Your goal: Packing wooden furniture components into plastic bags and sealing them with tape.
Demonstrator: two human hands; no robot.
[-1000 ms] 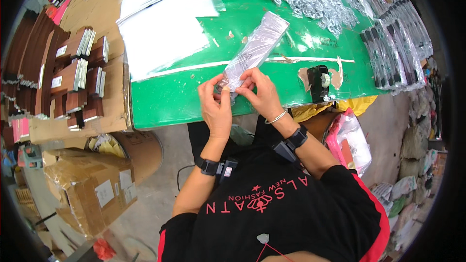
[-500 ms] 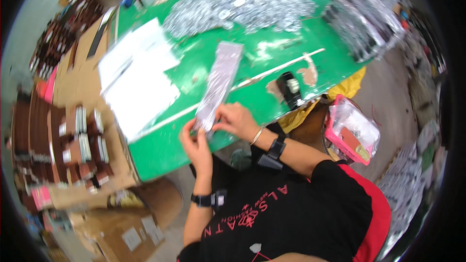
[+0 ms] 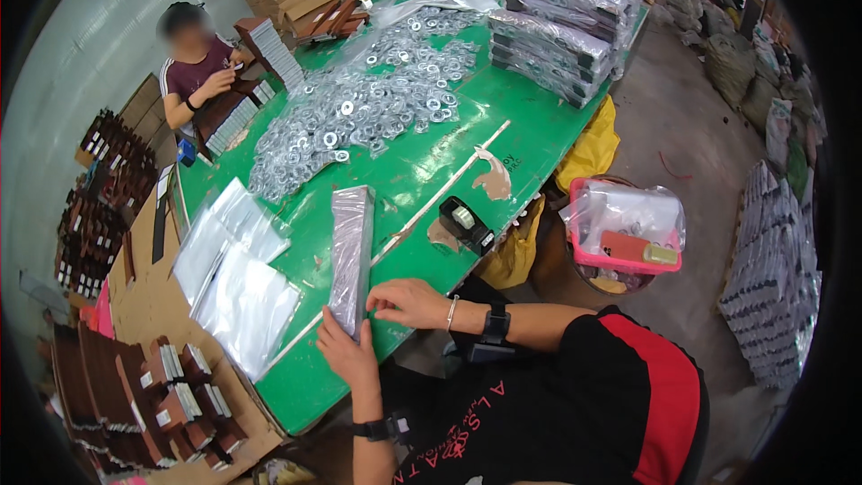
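Green desk (image 3: pixel 422 162) fills the middle of a busy workshop, and right at its near edge lies a long clear packet (image 3: pixel 350 256) of stacked silvery pieces, flat on the green top, running away from the person. Left hand (image 3: pixel 348 352) is pressed against the packet's near end, fingers curled up around it from below. Right hand (image 3: pixel 409 302) sits just beside that same end, fingers half bent, fingertips touching the packet's corner; whether it truly pinches the plastic I cannot tell. Left of the packet, a loose pile of empty clear bags (image 3: pixel 235 274) spreads across the desk edge. Beyond it, a broad heap of metal washers (image 3: pixel 368 108) glitters over the desk's centre. A black tape dispenser (image 3: pixel 465 224) stands to the right of the packet, near the desk edge. Down on the floor, a pink basket (image 3: pixel 626 251) lined with clear plastic. At the far side, another person (image 3: pixel 199 67) works with small dark items.
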